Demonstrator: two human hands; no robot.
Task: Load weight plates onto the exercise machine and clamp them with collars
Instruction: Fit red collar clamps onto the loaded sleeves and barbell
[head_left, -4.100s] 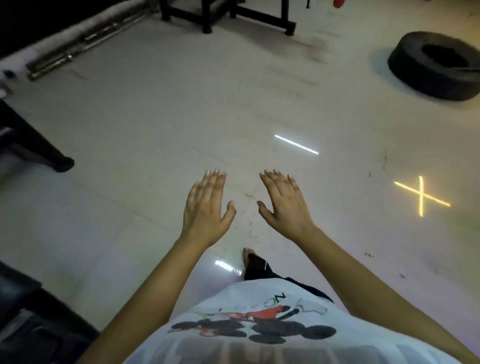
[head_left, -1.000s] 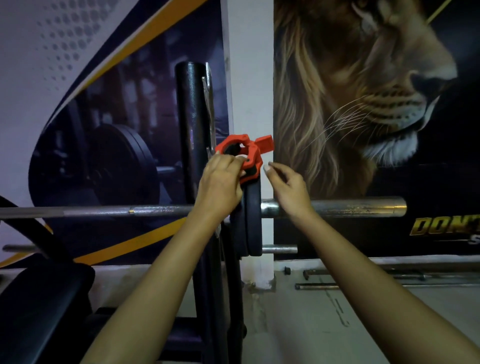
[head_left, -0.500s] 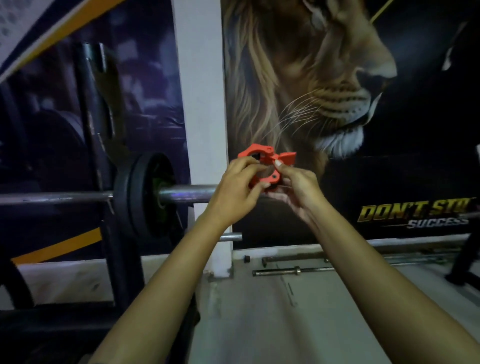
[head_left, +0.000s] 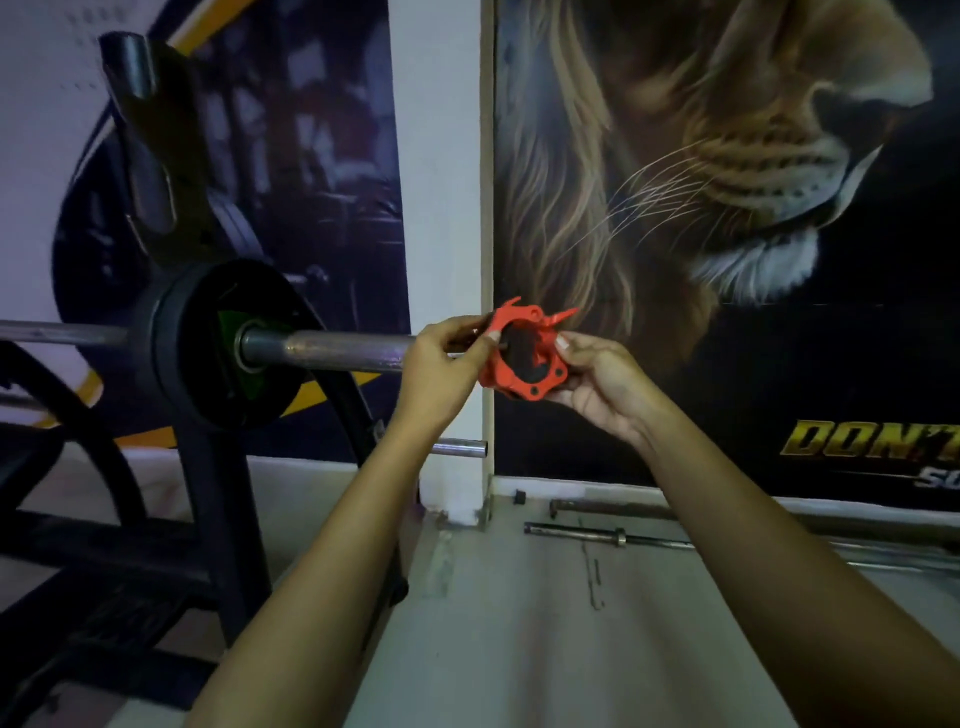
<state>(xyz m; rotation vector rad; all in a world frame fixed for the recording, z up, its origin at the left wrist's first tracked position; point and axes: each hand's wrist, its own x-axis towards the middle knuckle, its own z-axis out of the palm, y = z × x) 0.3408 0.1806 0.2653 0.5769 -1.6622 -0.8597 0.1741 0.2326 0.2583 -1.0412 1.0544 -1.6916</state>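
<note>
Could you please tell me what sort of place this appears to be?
Most likely a gym: a black weight plate sits on a steel barbell in a rack, spare bars lie on the floor, and both hands hold a red collar.

This is a gym, a weight-training room; at the left of the frame a steel barbell (head_left: 332, 347) rests across a black rack (head_left: 208, 467), with black weight plates (head_left: 208, 343) on its sleeve; spare bars (head_left: 613, 535) lie on the pale floor (head_left: 519, 649) along the wall at lower right; a large lion mural (head_left: 727, 182) with gold motivational lettering (head_left: 872, 439) fills the right; a barbell poster (head_left: 311, 171) covers the upper left.
</note>
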